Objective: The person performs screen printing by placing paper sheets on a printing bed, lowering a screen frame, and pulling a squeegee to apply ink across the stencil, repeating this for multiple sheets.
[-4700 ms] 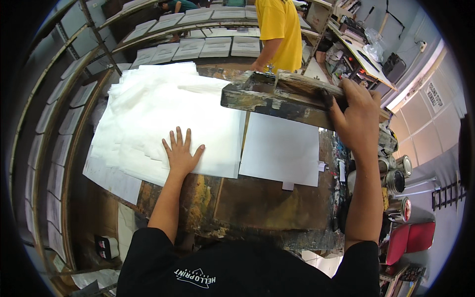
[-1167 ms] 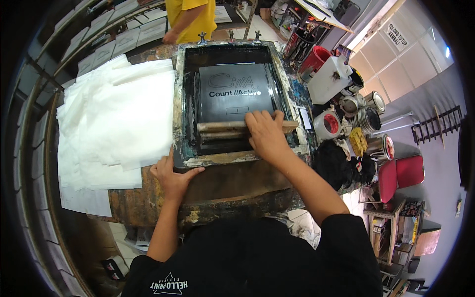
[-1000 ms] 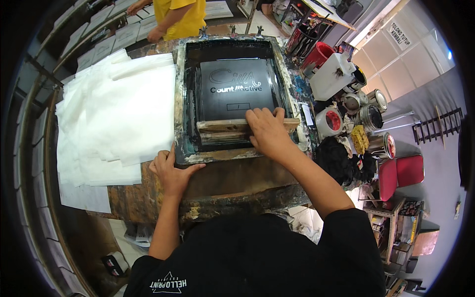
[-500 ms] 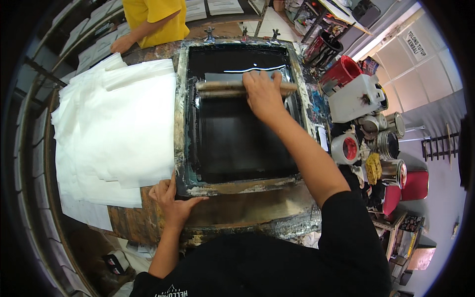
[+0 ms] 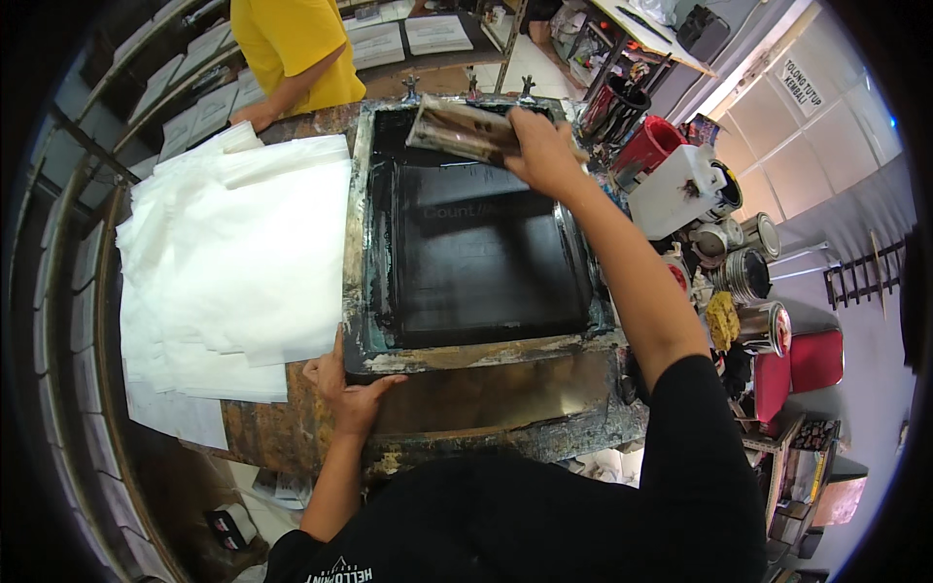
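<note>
My right hand (image 5: 540, 151) is closed round the handle of a wooden squeegee (image 5: 459, 132), whose blade carries dark ink. It is tilted and raised at the far end of a screen-printing frame (image 5: 486, 359). Black ink coats the mesh (image 5: 476, 277), and faint lettering shows on it. At the frame's near left corner lies my left hand (image 5: 352, 396), thumb stretched along the near edge and index finger up the left side, the two spread apart. Left of the frame rests a stack of white sheets (image 5: 233, 253) with uneven edges.
Clamps (image 5: 471, 84) stand at the frame's far edge. To the right crowd a white jerrycan (image 5: 673, 194), a red bucket (image 5: 653, 144), a yellow sponge (image 5: 722, 321) and several cans. Past the stack, a person in a yellow shirt (image 5: 296, 44) stands beside racks. A stained table (image 5: 262, 428) lies beneath.
My right hand has moved the squeegee farther away and tilted it, lifting its left end so the blade face shows. Faint lettering now shows on the mesh. My left hand stays at the corner.
</note>
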A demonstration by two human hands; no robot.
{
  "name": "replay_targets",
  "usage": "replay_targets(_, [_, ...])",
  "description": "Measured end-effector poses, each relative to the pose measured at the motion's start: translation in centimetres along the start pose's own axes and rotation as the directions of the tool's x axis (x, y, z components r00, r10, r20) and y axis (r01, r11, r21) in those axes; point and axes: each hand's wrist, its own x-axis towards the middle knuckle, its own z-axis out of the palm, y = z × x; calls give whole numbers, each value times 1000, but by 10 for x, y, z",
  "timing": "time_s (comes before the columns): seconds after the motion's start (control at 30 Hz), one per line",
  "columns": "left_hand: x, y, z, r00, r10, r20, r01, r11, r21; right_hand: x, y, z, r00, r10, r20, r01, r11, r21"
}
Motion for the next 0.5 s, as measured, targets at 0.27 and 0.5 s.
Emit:
replay_targets(0.27, [6,17,10,989,-78,-126,15,897,-442,-167,-104,-81,986,-139,90,146,987,-73])
replay_targets(0.5, [68,91,-31,959,-180,-219,-57,636,-769,-155,-156,-143,955,-124,-270,84,984,-156])
